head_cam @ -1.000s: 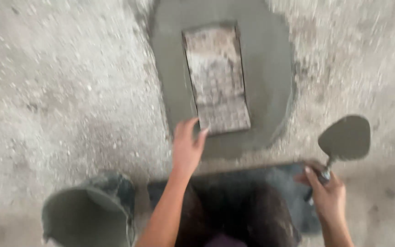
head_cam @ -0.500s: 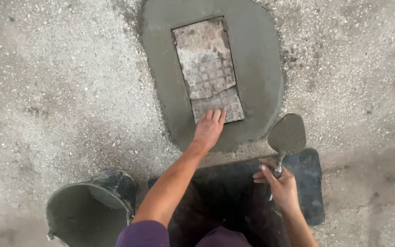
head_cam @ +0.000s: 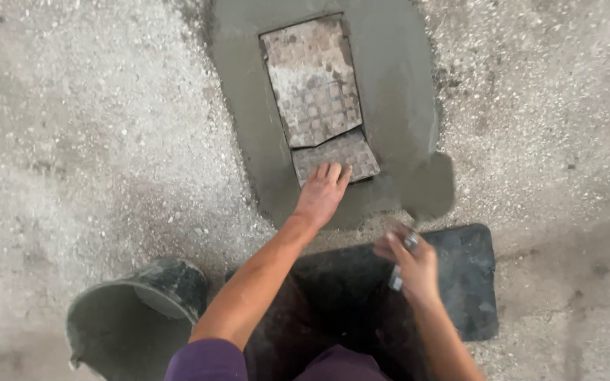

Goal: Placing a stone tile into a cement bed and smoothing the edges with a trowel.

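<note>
I press my flat, open left hand (head_cam: 323, 192) on the cracked grate (head_cam: 317, 99) while my right hand (head_cam: 411, 264) grips the trowel (head_cam: 428, 187), smoothing wet mortar (head_cam: 397, 92) likely next.

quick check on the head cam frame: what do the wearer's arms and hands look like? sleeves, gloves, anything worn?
Both hands are bare: no gloves, rings or watch visible on the left hand or the right hand, which is motion-blurred. Both forearms are uncovered. A purple sleeve shows at the upper left arm; the right arm's sleeve is out of frame. Grey dust or mortar smears cannot be told.
</note>
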